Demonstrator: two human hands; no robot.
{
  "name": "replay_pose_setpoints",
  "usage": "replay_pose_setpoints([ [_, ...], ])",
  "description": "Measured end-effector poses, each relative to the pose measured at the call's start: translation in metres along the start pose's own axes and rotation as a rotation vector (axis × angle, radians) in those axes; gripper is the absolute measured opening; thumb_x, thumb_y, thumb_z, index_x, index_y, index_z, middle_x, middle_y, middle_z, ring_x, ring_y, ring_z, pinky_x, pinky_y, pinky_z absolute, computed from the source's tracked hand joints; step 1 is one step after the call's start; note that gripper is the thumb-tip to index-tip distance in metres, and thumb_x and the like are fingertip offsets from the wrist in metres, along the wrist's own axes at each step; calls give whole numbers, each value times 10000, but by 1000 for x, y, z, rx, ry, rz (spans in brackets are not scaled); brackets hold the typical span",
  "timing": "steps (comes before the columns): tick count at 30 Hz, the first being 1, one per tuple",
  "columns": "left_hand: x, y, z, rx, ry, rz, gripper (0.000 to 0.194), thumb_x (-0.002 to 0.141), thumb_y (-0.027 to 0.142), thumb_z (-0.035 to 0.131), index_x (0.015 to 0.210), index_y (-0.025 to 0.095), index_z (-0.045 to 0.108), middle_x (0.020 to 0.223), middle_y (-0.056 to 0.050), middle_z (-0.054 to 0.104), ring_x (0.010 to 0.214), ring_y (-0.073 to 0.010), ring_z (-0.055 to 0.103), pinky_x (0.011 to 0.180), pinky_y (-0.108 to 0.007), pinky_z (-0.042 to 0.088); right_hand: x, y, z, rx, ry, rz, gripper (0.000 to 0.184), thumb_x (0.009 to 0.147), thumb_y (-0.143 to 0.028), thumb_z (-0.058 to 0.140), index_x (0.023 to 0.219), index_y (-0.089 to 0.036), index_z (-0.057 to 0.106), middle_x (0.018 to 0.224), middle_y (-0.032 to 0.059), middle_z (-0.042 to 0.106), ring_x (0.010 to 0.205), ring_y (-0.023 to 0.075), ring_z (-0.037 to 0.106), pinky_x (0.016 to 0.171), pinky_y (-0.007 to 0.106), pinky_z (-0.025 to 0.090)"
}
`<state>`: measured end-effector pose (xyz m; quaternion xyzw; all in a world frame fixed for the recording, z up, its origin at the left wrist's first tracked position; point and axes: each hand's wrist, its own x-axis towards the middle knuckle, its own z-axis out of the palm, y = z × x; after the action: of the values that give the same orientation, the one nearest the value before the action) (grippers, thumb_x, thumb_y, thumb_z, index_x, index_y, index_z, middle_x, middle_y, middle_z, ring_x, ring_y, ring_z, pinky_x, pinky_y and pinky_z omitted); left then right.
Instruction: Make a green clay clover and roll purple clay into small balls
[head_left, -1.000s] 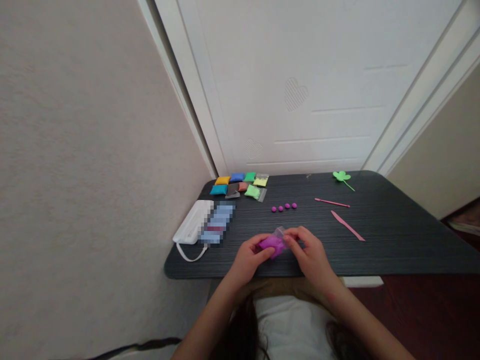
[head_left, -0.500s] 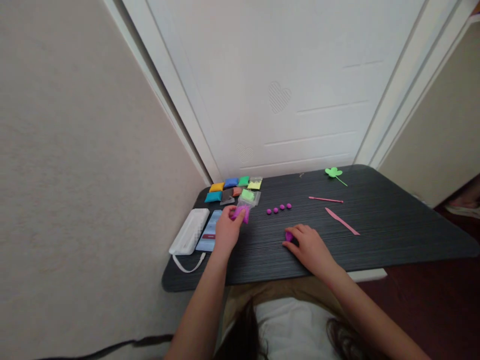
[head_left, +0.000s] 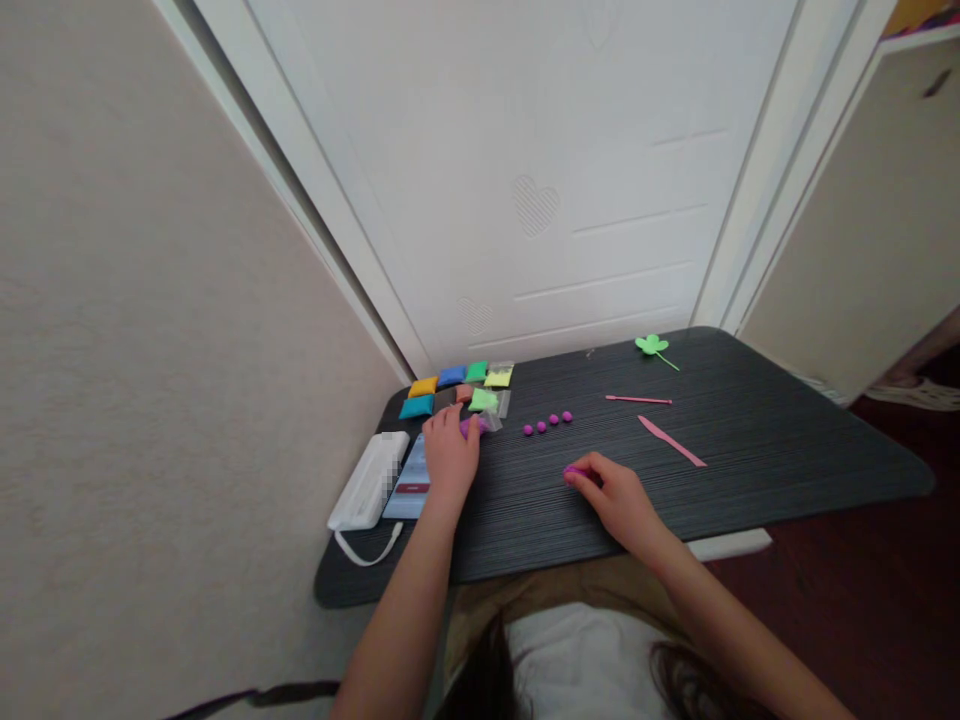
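Note:
My left hand (head_left: 451, 452) is low over the back left of the table, its thumb against a small clear bag of purple clay (head_left: 486, 424). Its fingers partly cover that bag. Between the thumb and fingertips of my right hand (head_left: 611, 495) is a purple lump of clay (head_left: 571, 474), just above the table's front half. Several small purple clay balls (head_left: 553, 420) form a slanting row between and beyond both hands. Right of them lie a thin pink modelling stick (head_left: 637, 400) and a pink plastic clay knife (head_left: 670, 440).
Packets of coloured clay, among them a yellow-orange one (head_left: 423, 387) and a light green one (head_left: 484, 400), lie at the back left. A phone (head_left: 409, 490) and a white power bank with cable (head_left: 369, 482) are at the left. A green clay flower (head_left: 652, 346) lies at the back right.
My left hand has lowered the purple bag toward the table beside the other packets, turning its back upward. My right hand still pinches the purple lump. The view has shifted slightly.

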<state>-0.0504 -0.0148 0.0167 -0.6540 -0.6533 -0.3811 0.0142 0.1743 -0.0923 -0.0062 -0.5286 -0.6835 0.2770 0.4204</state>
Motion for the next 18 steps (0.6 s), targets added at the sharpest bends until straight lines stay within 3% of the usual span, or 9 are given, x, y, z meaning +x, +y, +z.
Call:
replay_pose_setpoints([
  [2, -13, 21, -1, -280, -37, -78, 381, 773, 395, 452, 1065, 163, 533, 1113, -119, 542, 1063, -241, 454, 939, -395, 296, -1, -3, 0, 50, -7, -22, 216, 810, -364, 440, 823, -216, 596, 780, 1, 640, 727, 144, 582, 670, 263, 434],
  [4, -32, 47, 4, -688, -195, -213, 357, 790, 410, 423, 1062, 208, 534, 1085, -81, 571, 1008, -203, 509, 887, -355, 360, -3, -8, 3, 80, -16, -65, 226, 835, -330, 403, 900, -230, 595, 871, 5, 648, 807, 146, 588, 732, 274, 442],
  [6, -50, 71, 11, -1097, -387, -411, 368, 793, 435, 409, 1031, 194, 553, 1079, -90, 580, 1004, -204, 526, 839, -333, 406, -6, -12, 8, 72, -16, -130, 247, 849, -280, 377, 999, -237, 568, 983, 17, 632, 890, 150, 574, 794, 296, 436],
  [9, -65, 95, 19, -1544, -516, -757, 378, 771, 446, 451, 929, 129, 585, 955, -113, 627, 879, -192, 592, 822, -330, 433, -10, -19, 18, -37, 39, -220, 218, 821, -247, 432, 989, -227, 570, 983, 39, 622, 922, 177, 542, 820, 350, 421],
  [11, -67, 99, 21, -1692, -518, -913, 318, 759, 399, 499, 854, 111, 596, 852, -100, 645, 804, -170, 613, 794, -299, 454, -13, -22, 20, -135, 102, -270, 150, 784, -259, 499, 891, -227, 600, 936, 40, 620, 935, 199, 515, 839, 392, 393],
  [13, -68, 98, 22, -1768, -490, -984, 255, 758, 345, 523, 817, 109, 599, 786, -77, 646, 764, -138, 617, 754, -243, 468, -15, -24, 20, -204, 159, -313, 131, 765, -274, 526, 859, -232, 607, 994, 42, 594, 994, 218, 477, 879, 431, 351],
  [16, -73, 96, 22, -1873, -484, -969, 235, 774, 323, 510, 851, 120, 599, 843, -70, 641, 814, -117, 606, 771, -205, 459, -16, -28, 17, -221, 226, -356, 269, 785, -286, 474, 1036, -221, 545, 1194, 64, 476, 1130, 235, 386, 949, 465, 286],
  [18, -79, 102, 19, -1931, -547, -933, 264, 787, 341, 485, 914, 139, 596, 966, -73, 622, 932, -135, 576, 842, -228, 435, -13, -32, 17, -205, 228, -386, 374, 808, -296, 405, 1165, -197, 452, 1283, 78, 389, 1210, 241, 305, 991, 482, 234],
])
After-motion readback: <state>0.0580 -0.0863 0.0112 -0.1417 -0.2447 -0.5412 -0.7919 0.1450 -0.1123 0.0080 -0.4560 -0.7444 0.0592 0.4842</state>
